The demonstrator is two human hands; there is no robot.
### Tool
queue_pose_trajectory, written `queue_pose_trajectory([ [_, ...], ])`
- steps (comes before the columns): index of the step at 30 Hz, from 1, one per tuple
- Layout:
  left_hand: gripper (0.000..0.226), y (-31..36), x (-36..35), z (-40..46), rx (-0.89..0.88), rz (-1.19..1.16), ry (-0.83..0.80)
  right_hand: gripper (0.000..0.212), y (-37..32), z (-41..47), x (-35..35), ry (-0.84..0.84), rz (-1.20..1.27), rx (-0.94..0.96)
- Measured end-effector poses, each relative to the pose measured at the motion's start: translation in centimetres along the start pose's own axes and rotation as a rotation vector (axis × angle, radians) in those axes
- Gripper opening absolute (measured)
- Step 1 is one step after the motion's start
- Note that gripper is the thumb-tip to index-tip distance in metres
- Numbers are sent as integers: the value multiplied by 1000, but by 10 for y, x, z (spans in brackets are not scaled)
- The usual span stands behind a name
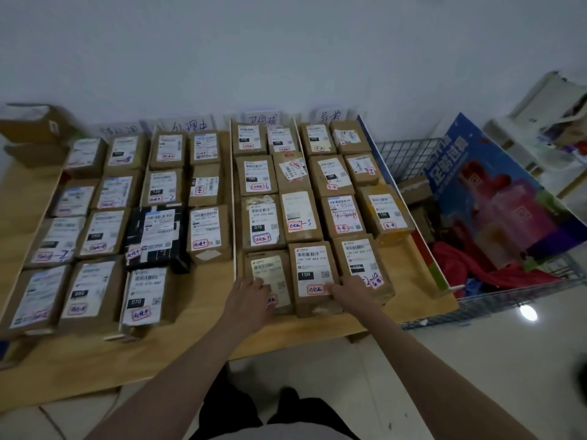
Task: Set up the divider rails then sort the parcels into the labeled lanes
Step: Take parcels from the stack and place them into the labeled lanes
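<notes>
A wooden board (203,315) carries several rows of labelled cardboard parcels, split into lanes by white divider rails (233,198). Handwritten lane labels (260,119) stand at the back against the wall. My left hand (251,298) rests on the front parcel (268,274) of the third lane, beside the rail. My right hand (349,290) lies on the front right corner of the neighbouring 15H parcel (309,271), fingers pointing left over its red-marked sticker. Another parcel (360,258) touches that one on the right. A black-wrapped parcel (155,233) sits in the second lane.
A wire basket (403,154) holding red cloth (470,268) and a blue printed box (495,192) stands right of the board. Loose cardboard boxes (35,128) are stacked at the back left. A white shelf (546,122) is at the far right, tiled floor (476,360) below.
</notes>
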State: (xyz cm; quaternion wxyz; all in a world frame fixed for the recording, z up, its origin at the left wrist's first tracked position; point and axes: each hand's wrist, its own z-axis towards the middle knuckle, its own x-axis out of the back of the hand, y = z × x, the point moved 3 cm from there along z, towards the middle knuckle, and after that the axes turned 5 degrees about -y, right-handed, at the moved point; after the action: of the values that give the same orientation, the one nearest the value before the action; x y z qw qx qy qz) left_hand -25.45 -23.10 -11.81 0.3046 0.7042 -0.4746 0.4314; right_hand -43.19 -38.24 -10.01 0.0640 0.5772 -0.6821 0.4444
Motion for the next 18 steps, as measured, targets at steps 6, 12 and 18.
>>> queue_pose_trajectory([
  [6, 49, -2, 2, -2, 31, -18, -1, 26, -4, 12, 2, -29, -23, 11],
  [12, 47, -9, 0, -2, 44, -69, -9, 31, -8, 24, -3, -67, -1, 29],
  [18, 45, -12, 0, -1, 38, -92, -29, 34, -8, 35, -3, -109, 77, 10],
])
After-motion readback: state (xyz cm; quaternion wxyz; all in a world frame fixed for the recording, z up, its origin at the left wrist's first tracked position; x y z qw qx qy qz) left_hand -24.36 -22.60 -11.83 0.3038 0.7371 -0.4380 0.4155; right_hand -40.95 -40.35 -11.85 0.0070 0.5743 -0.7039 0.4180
